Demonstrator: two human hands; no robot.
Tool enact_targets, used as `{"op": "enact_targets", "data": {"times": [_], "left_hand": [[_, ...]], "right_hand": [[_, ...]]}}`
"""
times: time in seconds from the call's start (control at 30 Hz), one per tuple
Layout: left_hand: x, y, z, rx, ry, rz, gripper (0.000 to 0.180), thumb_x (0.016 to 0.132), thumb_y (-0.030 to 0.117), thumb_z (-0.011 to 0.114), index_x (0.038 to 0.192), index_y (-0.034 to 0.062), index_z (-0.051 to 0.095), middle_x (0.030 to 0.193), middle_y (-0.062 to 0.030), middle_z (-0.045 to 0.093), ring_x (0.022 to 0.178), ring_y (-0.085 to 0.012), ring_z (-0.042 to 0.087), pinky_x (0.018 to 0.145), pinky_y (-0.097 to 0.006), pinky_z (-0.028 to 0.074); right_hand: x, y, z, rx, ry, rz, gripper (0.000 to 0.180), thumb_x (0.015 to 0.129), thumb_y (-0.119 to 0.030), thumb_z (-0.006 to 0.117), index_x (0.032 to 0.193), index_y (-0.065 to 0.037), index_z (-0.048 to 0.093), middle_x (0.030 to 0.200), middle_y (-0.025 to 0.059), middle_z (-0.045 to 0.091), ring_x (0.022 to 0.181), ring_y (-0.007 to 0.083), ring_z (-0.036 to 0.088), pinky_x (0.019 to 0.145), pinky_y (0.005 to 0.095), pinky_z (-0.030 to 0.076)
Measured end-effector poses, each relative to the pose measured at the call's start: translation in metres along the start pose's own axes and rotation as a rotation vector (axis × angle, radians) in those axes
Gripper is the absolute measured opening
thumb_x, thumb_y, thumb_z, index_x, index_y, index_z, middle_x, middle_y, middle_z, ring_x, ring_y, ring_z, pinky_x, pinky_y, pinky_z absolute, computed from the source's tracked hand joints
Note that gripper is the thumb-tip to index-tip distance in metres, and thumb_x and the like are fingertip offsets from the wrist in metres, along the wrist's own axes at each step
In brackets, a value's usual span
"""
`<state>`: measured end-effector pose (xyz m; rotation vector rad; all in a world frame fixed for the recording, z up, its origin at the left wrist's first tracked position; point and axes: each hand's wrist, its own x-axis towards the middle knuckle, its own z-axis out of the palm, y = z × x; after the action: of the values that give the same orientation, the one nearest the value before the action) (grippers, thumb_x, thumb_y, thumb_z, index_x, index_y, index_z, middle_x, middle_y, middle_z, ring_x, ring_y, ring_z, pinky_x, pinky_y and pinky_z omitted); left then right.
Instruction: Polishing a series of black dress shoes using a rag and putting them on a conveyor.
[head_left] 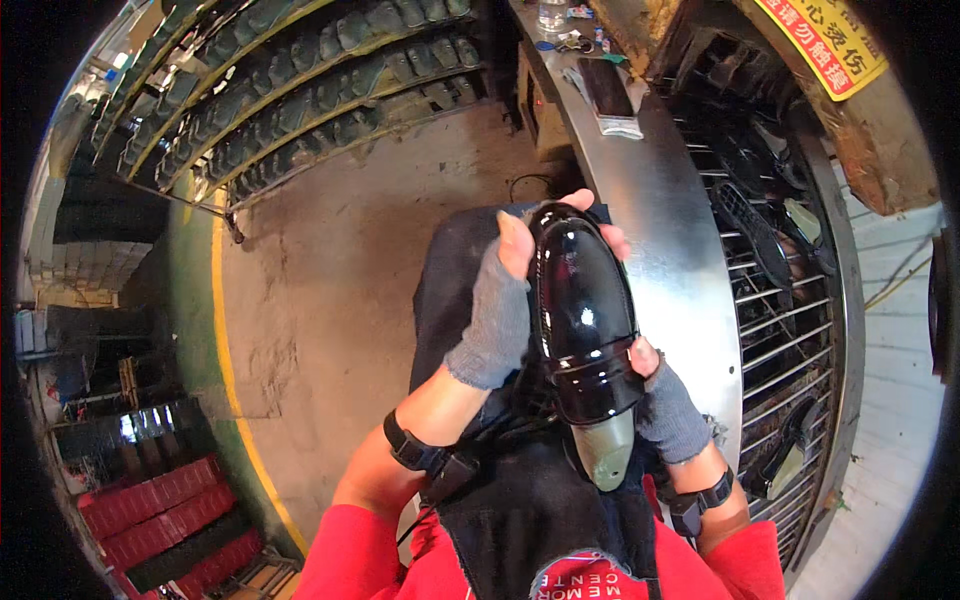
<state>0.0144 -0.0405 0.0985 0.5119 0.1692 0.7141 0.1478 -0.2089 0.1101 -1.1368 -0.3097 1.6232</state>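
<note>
A shiny black shoe point(583, 320) is held up over the lap, above a dark apron point(520, 510), with its toe pointing away. A green shoe form point(606, 452) sticks out of its near end. The left hand point(497, 320) (in a grey fingerless glove) is wrapped along the shoe's left side, thumb pressed near the toe. The right hand point(662, 395) is closed on the near end, low on the right side. The shoe seems to be checked or smoothed just now. For the next move, a firm hold is needed while the shoe is turned or carried toward the metal bench point(660, 220) just beyond it.
</note>
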Motion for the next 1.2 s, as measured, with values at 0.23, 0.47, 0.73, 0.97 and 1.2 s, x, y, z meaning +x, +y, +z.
{"op": "enact_targets", "data": {"times": [0.23, 0.47, 0.73, 0.97, 1.2], "left_hand": [[0.051, -0.024, -0.097, 1.937, 0.134, -0.034, 0.058, 0.101, 0.038, 0.071, 0.144, 0.0011, 0.058, 0.130, -0.0234, 0.061, 0.126, -0.0402, 0.060, 0.110, -0.044, 0.050], [0.044, 0.037, -0.051, 0.684, 0.121, -0.127, 0.054, 0.104, 0.038, 0.068, 0.143, 0.0020, 0.061, 0.125, -0.0120, 0.075, 0.115, -0.0235, 0.071, 0.104, -0.037, 0.055], [0.023, 0.057, -0.026, 0.467, -0.048, 0.103, 0.075, 0.113, 0.061, 0.036, 0.157, 0.0013, 0.047, 0.148, -0.0221, 0.063, 0.125, -0.0248, 0.068, 0.106, -0.040, 0.058], [0.014, 0.060, -0.015, 0.440, -0.087, 0.009, 0.071, 0.116, 0.055, 0.032, 0.160, 0.0009, 0.046, 0.145, -0.0220, 0.065, 0.122, -0.0244, 0.069, 0.108, -0.039, 0.057], [0.009, 0.058, -0.003, 0.513, -0.130, 0.026, 0.076, 0.115, 0.058, 0.029, 0.161, -0.0001, 0.044, 0.147, -0.0220, 0.064, 0.125, -0.0245, 0.068, 0.110, -0.039, 0.054]], "right_hand": [[-0.006, -0.013, -0.003, 0.042, 0.111, -0.062, 0.069, 0.100, -0.058, 0.067, 0.133, 0.002, 0.068, 0.118, 0.0141, 0.077, 0.103, 0.0230, 0.076, 0.094, 0.0364, 0.061], [0.006, -0.007, -0.026, 0.125, 0.190, -0.094, 0.094, 0.096, -0.078, 0.059, 0.145, 0.003, 0.058, 0.122, 0.0211, 0.075, 0.102, 0.0343, 0.078, 0.094, 0.0475, 0.065], [0.047, 0.028, 0.016, 0.167, 0.067, -0.048, 0.078, 0.101, -0.064, 0.064, 0.148, -0.002, 0.055, 0.131, 0.0183, 0.073, 0.105, 0.0286, 0.078, 0.092, 0.0434, 0.067], [0.048, 0.024, 0.012, 0.046, 0.068, -0.141, 0.075, 0.106, -0.062, 0.058, 0.146, 0.001, 0.056, 0.131, 0.0190, 0.073, 0.108, 0.0294, 0.077, 0.094, 0.0435, 0.066], [0.045, 0.023, 0.008, 0.041, 0.047, -0.153, 0.072, 0.109, -0.059, 0.054, 0.147, 0.002, 0.056, 0.132, 0.0194, 0.072, 0.107, 0.0303, 0.077, 0.096, 0.0459, 0.066]]}}
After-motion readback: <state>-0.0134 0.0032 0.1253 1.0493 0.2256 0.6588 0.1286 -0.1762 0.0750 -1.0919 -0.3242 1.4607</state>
